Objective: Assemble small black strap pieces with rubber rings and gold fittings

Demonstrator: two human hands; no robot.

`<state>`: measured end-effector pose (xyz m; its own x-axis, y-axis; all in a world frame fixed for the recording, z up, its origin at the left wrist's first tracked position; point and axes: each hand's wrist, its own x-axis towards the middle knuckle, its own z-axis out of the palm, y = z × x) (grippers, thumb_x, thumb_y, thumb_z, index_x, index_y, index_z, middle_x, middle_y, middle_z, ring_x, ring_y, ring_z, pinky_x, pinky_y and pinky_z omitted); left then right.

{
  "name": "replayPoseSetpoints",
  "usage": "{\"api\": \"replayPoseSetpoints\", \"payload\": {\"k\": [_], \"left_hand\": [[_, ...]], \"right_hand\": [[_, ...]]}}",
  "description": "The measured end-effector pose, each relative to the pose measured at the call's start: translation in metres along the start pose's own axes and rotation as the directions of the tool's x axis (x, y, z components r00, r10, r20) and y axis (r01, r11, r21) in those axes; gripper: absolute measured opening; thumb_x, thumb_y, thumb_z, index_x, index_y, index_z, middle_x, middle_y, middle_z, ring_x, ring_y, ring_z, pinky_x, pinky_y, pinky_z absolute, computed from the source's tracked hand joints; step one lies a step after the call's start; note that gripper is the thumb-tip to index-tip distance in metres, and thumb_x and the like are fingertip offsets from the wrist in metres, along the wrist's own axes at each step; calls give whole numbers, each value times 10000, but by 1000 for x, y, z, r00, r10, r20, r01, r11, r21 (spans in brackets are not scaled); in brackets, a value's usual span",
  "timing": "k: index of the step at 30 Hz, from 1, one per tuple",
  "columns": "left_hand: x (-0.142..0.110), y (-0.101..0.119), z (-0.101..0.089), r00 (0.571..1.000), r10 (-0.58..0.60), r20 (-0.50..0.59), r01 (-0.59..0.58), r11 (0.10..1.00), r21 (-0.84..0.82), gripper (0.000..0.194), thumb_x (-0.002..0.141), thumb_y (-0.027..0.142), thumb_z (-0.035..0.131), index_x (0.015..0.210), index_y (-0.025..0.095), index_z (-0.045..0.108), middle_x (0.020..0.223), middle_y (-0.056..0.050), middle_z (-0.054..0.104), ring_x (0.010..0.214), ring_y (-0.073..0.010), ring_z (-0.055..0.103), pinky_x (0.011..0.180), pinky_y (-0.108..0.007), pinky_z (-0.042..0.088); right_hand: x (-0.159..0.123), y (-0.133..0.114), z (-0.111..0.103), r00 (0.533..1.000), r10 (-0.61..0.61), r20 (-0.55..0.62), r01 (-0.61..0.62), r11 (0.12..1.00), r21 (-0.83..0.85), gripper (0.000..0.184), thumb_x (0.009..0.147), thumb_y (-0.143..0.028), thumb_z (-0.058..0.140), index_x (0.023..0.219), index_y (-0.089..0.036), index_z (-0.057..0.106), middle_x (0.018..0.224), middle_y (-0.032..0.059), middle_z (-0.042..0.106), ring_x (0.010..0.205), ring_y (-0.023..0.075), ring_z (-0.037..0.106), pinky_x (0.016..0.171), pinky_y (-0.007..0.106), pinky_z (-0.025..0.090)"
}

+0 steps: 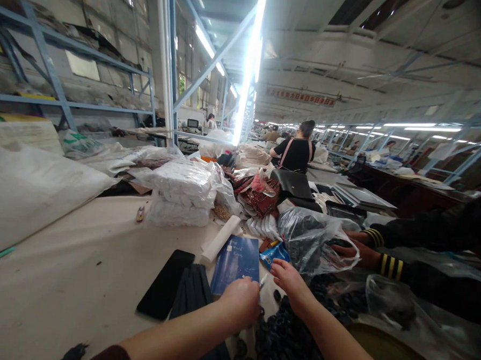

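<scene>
My left hand [240, 301] is curled into a fist at the near corner of a blue notebook [236, 263]; what it holds, if anything, is hidden. Just to its right, my right hand [287, 276] has its fingers bent down beside a small blue packet [275, 254] and a thin white pen-like stick [263, 281]. Under both wrists lies a heap of small black rings [282, 338]. A black phone [165, 283] and a stack of dark strips [194, 290] lie left of the notebook.
From the right, a co-worker's hands [353, 253] in black sleeves with yellow stripes reach into a clear plastic bag [314, 237] of dark parts. Wrapped white bundles [181, 193], a white roll [220, 239] and piled goods fill the table's middle. Another person [296, 150] sits beyond.
</scene>
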<state>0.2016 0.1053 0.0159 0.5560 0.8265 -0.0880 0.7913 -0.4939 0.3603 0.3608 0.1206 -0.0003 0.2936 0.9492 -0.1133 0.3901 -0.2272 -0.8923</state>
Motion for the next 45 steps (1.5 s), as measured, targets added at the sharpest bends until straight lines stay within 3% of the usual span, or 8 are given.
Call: {"api": "replayPoseSetpoints", "payload": {"k": [7, 10, 13, 17, 21, 32, 38, 45], "left_hand": [[-9, -55, -19, 956, -266, -120, 251, 959, -130, 270, 728, 72, 394, 941, 118, 553, 983, -133, 581, 915, -212, 559, 807, -270, 418], [-5, -63, -19, 931, -344, -124, 316, 927, -202, 281, 734, 47, 362, 946, 75, 543, 947, -153, 588, 889, -216, 570, 769, -269, 433], [-9, -67, -18, 946, -304, -116, 271, 933, -236, 271, 735, 132, 453, 983, 76, 548, 999, -156, 569, 919, -237, 560, 804, -292, 426], [-22, -73, -17, 979, -185, -84, 158, 953, -260, 691, 543, 299, 708, 1175, 146, 474, 1182, -128, 482, 1005, -282, 523, 882, -320, 399], [-27, -72, -13, 981, -163, -106, 126, 948, -291, 810, 526, 176, 680, 1276, 146, 375, 1264, -145, 420, 1045, -314, 502, 909, -363, 381], [-36, -85, -7, 936, -248, -248, 85, 847, -525, 538, 706, 230, 556, 1222, 144, 433, 1232, -121, 509, 1112, -250, 484, 941, -300, 341], [-29, -89, -3, 832, -478, -282, 174, 707, -685, 357, 795, 184, 376, 1127, 105, 480, 1110, -145, 584, 1029, -218, 538, 863, -266, 372], [-20, -96, 4, 752, -636, -171, 201, 469, -860, 292, 754, 392, 491, 789, 124, 599, 569, -67, 614, 639, -215, 602, 600, -260, 413]], "right_hand": [[-10, -8, 17, 914, 359, 189, -404, 847, 347, 35, 705, -204, 532, 724, -175, 527, 715, 27, 620, 667, 128, 635, 657, 253, 487], [-2, -12, 22, 866, 442, 236, -500, 783, 370, 61, 760, -187, 519, 709, -154, 520, 678, 1, 597, 581, 107, 591, 576, 250, 472], [2, -13, 26, 838, 478, 264, -546, 744, 384, 131, 789, -197, 517, 671, -141, 519, 602, -42, 556, 493, 79, 520, 496, 216, 425], [-2, -18, 31, 844, 425, 326, -534, 715, 451, 138, 738, -161, 535, 603, -136, 548, 531, -24, 572, 465, 84, 536, 463, 191, 394], [-11, -35, 33, 875, 335, 349, -480, 685, 548, 148, 762, -238, 523, 655, -149, 575, 568, -1, 615, 491, 92, 569, 481, 190, 420], [-30, -42, 41, 922, 297, 249, -386, 645, 660, 220, 710, -383, 590, 806, -185, 586, 629, -4, 634, 498, 103, 568, 499, 215, 449], [-41, -40, 60, 940, 262, 217, -339, 658, 673, 208, 640, -212, 574, 848, -191, 577, 714, 20, 671, 657, 168, 610, 545, 253, 464], [-47, -33, 68, 941, 295, 168, -331, 689, 644, 387, 604, -162, 527, 990, -192, 529, 729, 40, 679, 677, 203, 622, 532, 279, 473]]}}
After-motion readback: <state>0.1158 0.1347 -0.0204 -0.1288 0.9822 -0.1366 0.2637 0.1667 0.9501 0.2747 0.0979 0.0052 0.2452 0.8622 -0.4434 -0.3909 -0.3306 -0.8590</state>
